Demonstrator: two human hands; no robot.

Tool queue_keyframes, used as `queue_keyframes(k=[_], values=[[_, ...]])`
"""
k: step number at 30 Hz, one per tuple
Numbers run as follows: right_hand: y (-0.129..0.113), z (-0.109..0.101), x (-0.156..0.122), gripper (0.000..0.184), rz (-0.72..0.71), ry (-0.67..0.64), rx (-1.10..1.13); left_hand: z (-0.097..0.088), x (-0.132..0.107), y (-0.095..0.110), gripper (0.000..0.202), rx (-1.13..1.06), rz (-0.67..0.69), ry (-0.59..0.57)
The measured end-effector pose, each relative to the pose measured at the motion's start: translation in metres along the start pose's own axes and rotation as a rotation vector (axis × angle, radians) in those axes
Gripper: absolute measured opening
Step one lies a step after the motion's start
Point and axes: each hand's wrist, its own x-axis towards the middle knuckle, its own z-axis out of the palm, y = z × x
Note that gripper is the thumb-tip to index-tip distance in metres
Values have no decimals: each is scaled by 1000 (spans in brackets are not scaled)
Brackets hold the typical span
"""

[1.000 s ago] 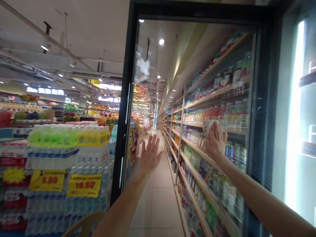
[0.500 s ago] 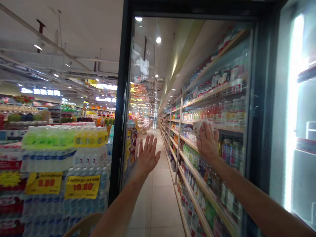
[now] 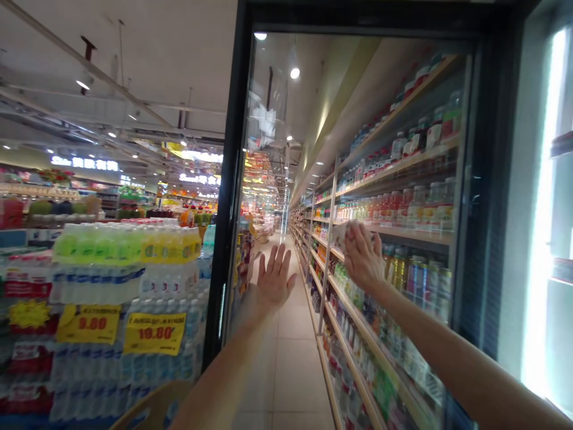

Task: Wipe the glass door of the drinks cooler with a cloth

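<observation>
In front of me stands a tall glass door [image 3: 280, 107] in a dark frame [image 3: 229, 155]. My left hand [image 3: 276, 278] is raised toward the pane, palm forward and fingers spread, and it appears to rest on the glass. Farther right, my right hand [image 3: 364, 257] presses a crumpled whitish cloth [image 3: 342, 234] against the pane. The cloth sticks out to the left of the fingers, and the palm hides part of it. Shelves of bottles [image 3: 416, 209] and a tiled aisle show in the glass; whether seen through it or reflected, I cannot tell.
Packs of bottled drinks [image 3: 101, 245] are stacked at the left, with yellow price signs [image 3: 154, 333] on them. A tan chair back [image 3: 152, 406] is at the bottom left. At the right edge, a bright light strip [image 3: 544, 197] runs upright beside the door frame.
My right hand and the cloth have slid left across the glass. My left hand stays at the same place on the pane. The whole view has shifted slightly to the right.
</observation>
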Motion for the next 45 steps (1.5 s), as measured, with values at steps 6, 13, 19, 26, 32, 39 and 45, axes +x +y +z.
queue_keyframes(k=[6, 13, 19, 26, 32, 39, 45], values=[[-27, 0, -39, 32, -522, -59, 170, -6, 0, 0, 52, -23, 6, 34], [6, 1, 11, 43, -23, 18, 15, -3, -1, -2, 53, -23, 7, 22], [-36, 1, -48, 36, -411, -121, 147, -3, -1, -1, 53, -36, 9, 28], [3, -1, -17, 36, -256, -18, 88, 0, -1, -1, 54, -50, 3, 17], [-3, 1, -23, 42, -132, -41, 58, 0, 0, 0, 56, -60, -4, 4], [-8, 0, -39, 33, -483, -104, 148, 1, 0, 0, 57, -54, -4, 7], [13, -1, -9, 44, -16, -20, 14, 3, 0, 0, 55, -45, 2, 7]])
